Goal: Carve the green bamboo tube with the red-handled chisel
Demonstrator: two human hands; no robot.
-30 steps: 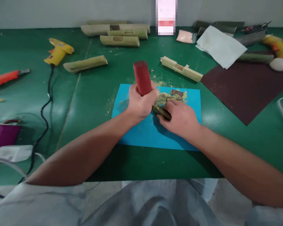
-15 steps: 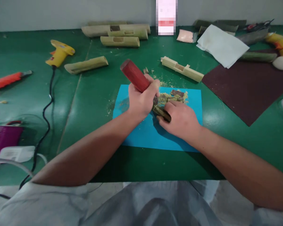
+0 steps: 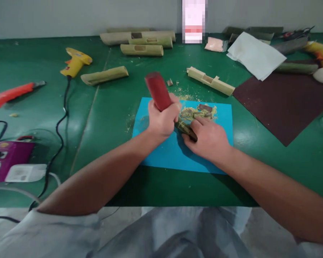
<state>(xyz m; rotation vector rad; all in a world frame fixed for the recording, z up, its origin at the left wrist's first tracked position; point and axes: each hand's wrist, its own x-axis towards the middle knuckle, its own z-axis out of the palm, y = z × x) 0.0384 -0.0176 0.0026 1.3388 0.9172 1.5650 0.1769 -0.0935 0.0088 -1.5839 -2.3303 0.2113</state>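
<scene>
Two hands meet on one small dark bamboo piece (image 3: 187, 129), which lies on the blue mat (image 3: 161, 152) at the centre of the table. Our right hand (image 3: 208, 140) presses it down, fingers curled over its near end; our left hand (image 3: 163, 118) is closed tight round a red handle (image 3: 157, 90) that leans toward eleven o'clock. The tool's working end is hidden under the left fist, so we think, but cannot be sure, that it bites into the piece right beside the right fingertips.

That closeness is the main risk as we judge it: if the edge skids off the hard, rounded skin, it could run straight into the holding fingers. The mat may also slide on the smooth green table (image 3: 110, 118) under a hard push, and the piece could roll or split.

Loose shavings (image 3: 196, 111) lie at twelve o'clock of the piece and could let it slip. Further out, a notched bamboo (image 3: 210, 81) sits at one o'clock, a glue gun (image 3: 75, 63) at ten, an orange knife (image 3: 12, 94) at nine.
</scene>
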